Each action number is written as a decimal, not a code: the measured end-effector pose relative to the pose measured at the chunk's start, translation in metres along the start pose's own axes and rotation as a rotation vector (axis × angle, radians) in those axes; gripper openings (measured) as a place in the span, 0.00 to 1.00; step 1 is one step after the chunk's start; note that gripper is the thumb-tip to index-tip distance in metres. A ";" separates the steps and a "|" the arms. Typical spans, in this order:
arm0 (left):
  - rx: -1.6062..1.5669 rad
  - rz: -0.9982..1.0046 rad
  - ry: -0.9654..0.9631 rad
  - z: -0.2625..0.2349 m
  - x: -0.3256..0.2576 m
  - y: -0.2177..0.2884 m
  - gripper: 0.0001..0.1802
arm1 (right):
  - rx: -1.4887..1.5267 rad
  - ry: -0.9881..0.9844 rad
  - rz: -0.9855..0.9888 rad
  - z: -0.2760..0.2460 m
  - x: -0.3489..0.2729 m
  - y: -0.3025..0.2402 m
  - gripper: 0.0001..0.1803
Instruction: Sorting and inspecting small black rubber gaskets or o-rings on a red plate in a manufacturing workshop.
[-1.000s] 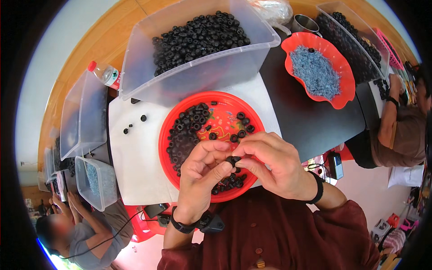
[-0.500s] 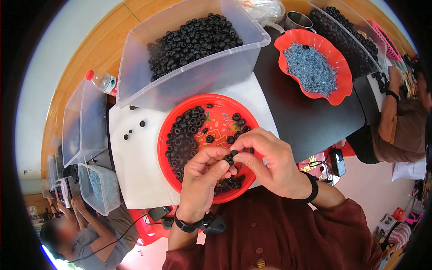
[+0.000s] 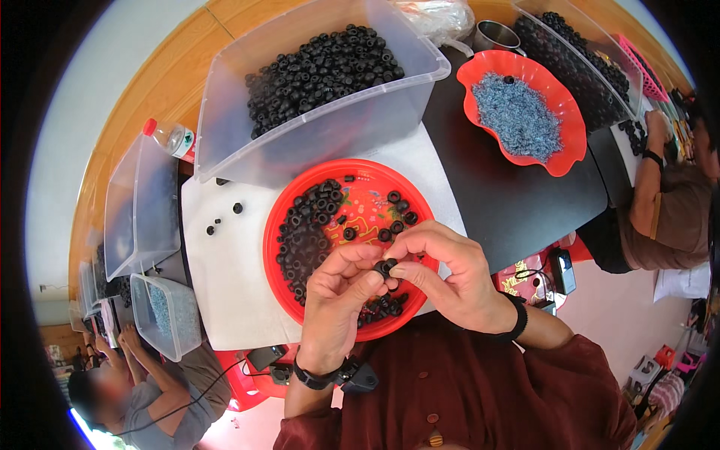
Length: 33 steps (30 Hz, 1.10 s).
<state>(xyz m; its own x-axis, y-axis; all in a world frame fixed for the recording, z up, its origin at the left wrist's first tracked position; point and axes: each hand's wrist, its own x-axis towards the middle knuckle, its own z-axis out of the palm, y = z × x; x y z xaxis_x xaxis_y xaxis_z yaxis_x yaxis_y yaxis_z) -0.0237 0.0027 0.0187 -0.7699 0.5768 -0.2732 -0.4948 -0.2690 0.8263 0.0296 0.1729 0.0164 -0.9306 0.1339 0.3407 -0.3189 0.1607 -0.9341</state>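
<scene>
Above the red round tray (image 3: 271, 259), both hands meet at a small black ring-shaped part (image 3: 385, 266). My left hand (image 3: 341, 296) pinches it between thumb and fingers. From the other side, my right hand (image 3: 442, 274) has thumb and index finger closed on the same part; whether it is one piece or two pressed together I cannot tell. Loose black ring-shaped parts (image 3: 307, 217) lie heaped along the tray's left side, with several more at its right and near edge. The hands partly cover the tray's near side.
Behind the tray stands a clear plastic bin (image 3: 315, 124) of black parts. A red scalloped dish (image 3: 574, 142) of small bluish pieces lies at the back right. A bottle (image 3: 178, 139) and a clear box (image 3: 180, 330) are at left. Other people sit on both sides.
My right hand has shifted slightly down, its thumb and finger drawn closer around the black part. My left hand holds nearly the same place.
</scene>
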 end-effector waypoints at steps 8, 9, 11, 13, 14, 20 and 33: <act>0.116 0.124 0.052 0.008 -0.003 0.001 0.14 | -0.229 0.050 -0.165 0.000 0.000 0.001 0.08; 0.115 0.140 0.048 0.009 -0.003 0.001 0.14 | -0.135 0.062 -0.078 -0.001 0.000 0.000 0.08; 0.109 0.153 0.050 0.008 -0.003 0.001 0.14 | -0.043 0.076 0.008 -0.004 -0.001 -0.001 0.08; 0.104 0.164 0.050 0.008 -0.002 0.000 0.15 | 0.026 0.053 0.086 -0.007 -0.001 0.000 0.06; 0.112 0.171 0.055 0.007 -0.003 0.000 0.15 | 0.026 0.053 0.087 -0.007 -0.002 0.000 0.06; 0.117 0.168 0.070 0.009 -0.005 -0.001 0.16 | 0.056 0.035 0.050 -0.002 -0.003 -0.001 0.07; 0.183 0.232 0.076 0.008 -0.006 -0.003 0.16 | -0.028 0.071 0.021 -0.004 -0.002 0.002 0.06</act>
<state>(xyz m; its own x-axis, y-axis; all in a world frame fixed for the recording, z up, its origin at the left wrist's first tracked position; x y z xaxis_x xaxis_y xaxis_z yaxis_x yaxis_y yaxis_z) -0.0147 0.0062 0.0221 -0.8854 0.4545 -0.0969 -0.2264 -0.2398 0.9441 0.0318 0.1765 0.0141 -0.9218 0.2060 0.3283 -0.2930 0.1842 -0.9382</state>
